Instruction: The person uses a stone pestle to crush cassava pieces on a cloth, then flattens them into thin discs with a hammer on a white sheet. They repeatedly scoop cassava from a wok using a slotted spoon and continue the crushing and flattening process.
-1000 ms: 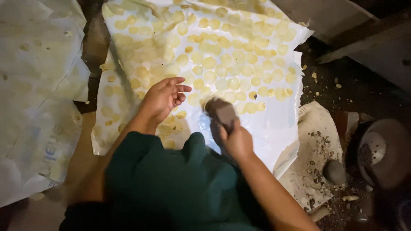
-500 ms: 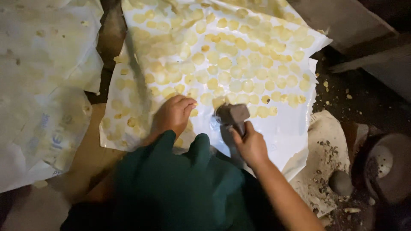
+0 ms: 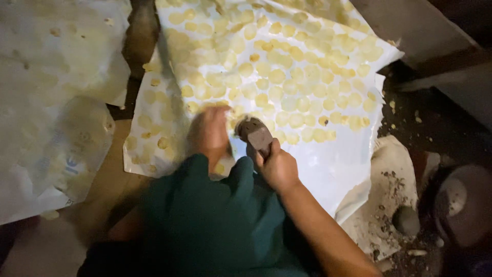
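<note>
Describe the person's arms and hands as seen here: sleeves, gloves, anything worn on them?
Both hands are bare, with no gloves. The right hand and its forearm are uncovered, with no sleeve showing. The left hand is motion-blurred, and dark green cloth hides most of that arm. No rings or watch can be made out.

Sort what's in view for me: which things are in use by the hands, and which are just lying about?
In use:
- right hand gripping a grey flat-headed tool
- left hand, blurred, on the white sheet
- pale yellow discs laid across that sheet

Lying about:
- stained sheets at left
- crumb-strewn cloth
- small dark stone
- dark round vessel
</note>
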